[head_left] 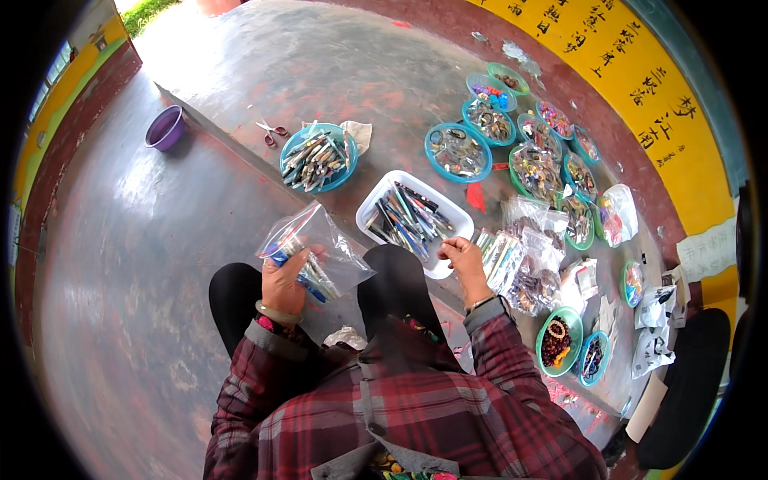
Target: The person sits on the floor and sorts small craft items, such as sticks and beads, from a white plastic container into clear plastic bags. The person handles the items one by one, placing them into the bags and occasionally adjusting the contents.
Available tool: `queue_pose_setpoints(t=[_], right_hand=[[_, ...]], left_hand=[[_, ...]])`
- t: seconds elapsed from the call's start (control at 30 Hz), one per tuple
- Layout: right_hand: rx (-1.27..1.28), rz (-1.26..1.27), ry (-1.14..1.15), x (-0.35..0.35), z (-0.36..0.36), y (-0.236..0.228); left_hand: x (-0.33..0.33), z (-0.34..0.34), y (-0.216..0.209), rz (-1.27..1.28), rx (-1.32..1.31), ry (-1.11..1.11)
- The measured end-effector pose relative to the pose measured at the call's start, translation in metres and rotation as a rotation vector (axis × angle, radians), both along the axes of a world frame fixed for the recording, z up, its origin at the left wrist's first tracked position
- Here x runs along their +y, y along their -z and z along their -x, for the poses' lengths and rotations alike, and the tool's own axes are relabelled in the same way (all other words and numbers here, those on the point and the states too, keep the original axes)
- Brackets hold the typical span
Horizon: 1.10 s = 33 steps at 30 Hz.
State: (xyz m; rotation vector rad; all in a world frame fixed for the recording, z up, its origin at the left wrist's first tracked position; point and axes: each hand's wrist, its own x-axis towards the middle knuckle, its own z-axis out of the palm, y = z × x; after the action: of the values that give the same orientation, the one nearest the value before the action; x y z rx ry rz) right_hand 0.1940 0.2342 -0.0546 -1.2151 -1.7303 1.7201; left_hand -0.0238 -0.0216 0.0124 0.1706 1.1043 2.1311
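My left hand (283, 286) is closed around a clear zip bag (342, 252) with several pens (316, 280) inside. The bag's wide end spreads toward the middle, above my knees. My right hand (466, 262) is at the near right rim of a white tub (458, 214), its thumb and fingers pinched together. Whether anything small is between those fingers cannot be made out. Loose pens (408, 212) in dark, blue and silver colours fill the tub. Beyond the bag, a blue basket (346, 178) is heaped with more pens or slim packets.
Scissors (273, 133) lie beside the blue basket, close to a floor step (228, 142). A purple basin (165, 128) stands far left. To the right are bagged pens (501, 260), a blue bowl of trinkets (490, 164), several more bowls, and a green bowl with beads (578, 349).
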Motion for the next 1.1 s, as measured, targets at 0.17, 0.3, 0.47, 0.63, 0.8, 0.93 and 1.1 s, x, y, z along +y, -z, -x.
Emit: queue_pose_setpoints(t=[0.17, 0.3, 0.47, 0.63, 0.8, 0.93, 1.1], right_hand=[[-0.246, -0.209, -0.014, 0.039, -0.008, 0.087], [-0.454, -0.403, -0.168, 0.044, 0.003, 0.132], [-0.787, -0.588, -0.33, 0.034, 0.026, 0.145], [-0.885, -0.607, -0.281, 0.031, 0.035, 0.166], [-0.751, -0.623, -0.272, 0.034, 0.03, 0.167], [-0.794, -0.569, -0.378, 0.038, 0.034, 0.165], [-0.725, -0.599, -0.267, 0.033, 0.03, 0.144]], left_hand=[[-0.007, 0.001, 0.004, 0.065, 0.012, 0.001], [-0.012, 0.004, 0.007, 0.099, 0.031, -0.002], [-0.014, 0.004, 0.011, 0.123, 0.079, 0.005], [-0.013, 0.005, 0.013, 0.154, 0.127, 0.061], [-0.009, 0.001, 0.011, 0.142, 0.161, 0.081], [-0.008, 0.001, 0.012, 0.169, 0.149, 0.09], [-0.008, -0.002, 0.009, 0.205, 0.142, 0.115]])
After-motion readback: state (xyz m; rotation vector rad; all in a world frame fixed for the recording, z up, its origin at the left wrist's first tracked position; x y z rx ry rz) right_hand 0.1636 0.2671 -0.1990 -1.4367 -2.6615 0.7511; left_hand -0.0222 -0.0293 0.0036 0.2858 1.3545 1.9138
